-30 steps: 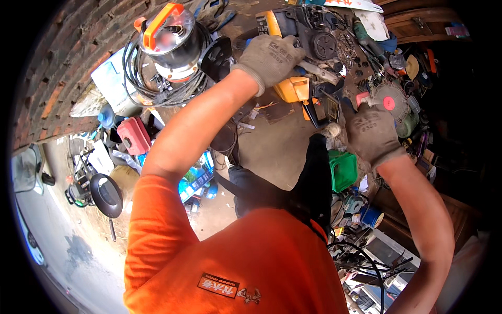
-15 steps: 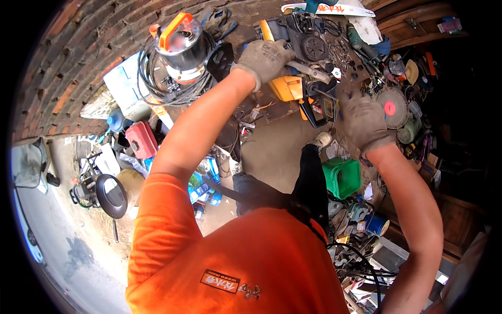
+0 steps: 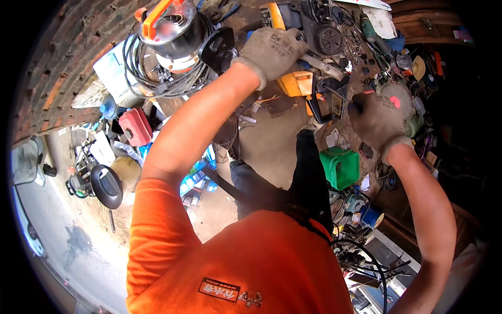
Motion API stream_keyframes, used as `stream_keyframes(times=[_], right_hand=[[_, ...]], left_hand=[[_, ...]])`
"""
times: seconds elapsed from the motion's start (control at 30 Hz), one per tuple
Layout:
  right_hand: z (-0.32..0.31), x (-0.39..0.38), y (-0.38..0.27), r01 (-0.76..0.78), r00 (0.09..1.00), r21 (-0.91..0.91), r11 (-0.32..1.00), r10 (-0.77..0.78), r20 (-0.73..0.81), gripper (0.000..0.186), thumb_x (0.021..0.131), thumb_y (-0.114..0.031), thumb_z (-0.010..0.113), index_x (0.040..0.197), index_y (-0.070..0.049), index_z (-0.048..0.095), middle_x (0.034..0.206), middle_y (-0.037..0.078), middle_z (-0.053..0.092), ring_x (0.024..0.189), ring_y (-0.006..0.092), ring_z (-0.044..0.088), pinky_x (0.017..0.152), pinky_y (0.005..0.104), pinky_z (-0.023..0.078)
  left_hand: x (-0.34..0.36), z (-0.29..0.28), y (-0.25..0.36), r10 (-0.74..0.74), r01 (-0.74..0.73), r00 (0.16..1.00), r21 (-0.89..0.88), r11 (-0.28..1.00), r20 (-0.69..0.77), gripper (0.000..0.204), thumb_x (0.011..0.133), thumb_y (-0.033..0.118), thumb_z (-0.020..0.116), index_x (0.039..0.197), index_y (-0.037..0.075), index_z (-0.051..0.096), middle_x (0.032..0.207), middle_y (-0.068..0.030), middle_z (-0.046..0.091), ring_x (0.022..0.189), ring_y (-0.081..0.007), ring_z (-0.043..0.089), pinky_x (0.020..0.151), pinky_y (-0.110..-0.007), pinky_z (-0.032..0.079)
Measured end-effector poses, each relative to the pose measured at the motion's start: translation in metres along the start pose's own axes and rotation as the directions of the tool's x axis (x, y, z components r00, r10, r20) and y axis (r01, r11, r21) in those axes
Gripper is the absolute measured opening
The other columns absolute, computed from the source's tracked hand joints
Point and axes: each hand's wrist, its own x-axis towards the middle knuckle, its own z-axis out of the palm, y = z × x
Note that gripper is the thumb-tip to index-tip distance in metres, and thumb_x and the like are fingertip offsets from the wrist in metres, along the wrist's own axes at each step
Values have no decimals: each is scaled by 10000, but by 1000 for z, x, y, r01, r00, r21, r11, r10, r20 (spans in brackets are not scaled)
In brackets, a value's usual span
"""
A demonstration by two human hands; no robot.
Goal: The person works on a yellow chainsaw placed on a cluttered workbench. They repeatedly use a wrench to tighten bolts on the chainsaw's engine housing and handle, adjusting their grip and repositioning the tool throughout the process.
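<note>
My left hand (image 3: 274,54), in a grey work glove, is closed over a yellow-and-black machine that looks like a chainsaw (image 3: 296,83). A worn grey bar (image 3: 325,67) comes out beside its knuckles, apparently in its grip. My right hand (image 3: 377,116), gloved too, is closed at the right of the machine, its dark fingertips turned inward. A thin rod or cord (image 3: 333,92) runs from the machine toward it. What those fingers hold is hidden. A black handle loop (image 3: 318,109) sticks out of the machine toward me.
A metal canister with an orange handle (image 3: 175,44) and coiled black cable (image 3: 137,78) stand at the left. Dark machine parts (image 3: 329,41) lie beyond my hands. A fan-like disc (image 3: 393,99) is behind my right hand. Nearer stands a green bucket (image 3: 339,167).
My right hand has moved right, a little farther from the yellow machine. My left hand keeps its place on it. The whole view has shifted slightly.
</note>
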Motion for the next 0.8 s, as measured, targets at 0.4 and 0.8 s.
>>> stream_keyframes(times=[0.4, 0.8], right_hand=[[9, -10, -9, 266, 856, -689, 674, -494, -153, 154, 857, -155, 612, 918, -117, 749, 821, 100, 690, 845, 275, 709, 647, 397, 529], [0, -11, -18, 296, 954, -463, 835, -284, 97, 134, 815, -182, 639, 834, -144, 767, 826, 86, 745, 837, 273, 737, 669, 421, 550]], left_hand=[[10, -19, -1, -41, 38, 992, 29, 999, 117, 371, 852, 433, 742, 1106, 165, 715, 1114, -81, 663, 1020, -321, 699, 807, -473, 576], [7, 0, -3, -2, 0, 999, 49, 999, 34, 374, 837, 436, 748, 1086, 157, 734, 1157, -72, 672, 1001, -305, 710, 806, -459, 580]])
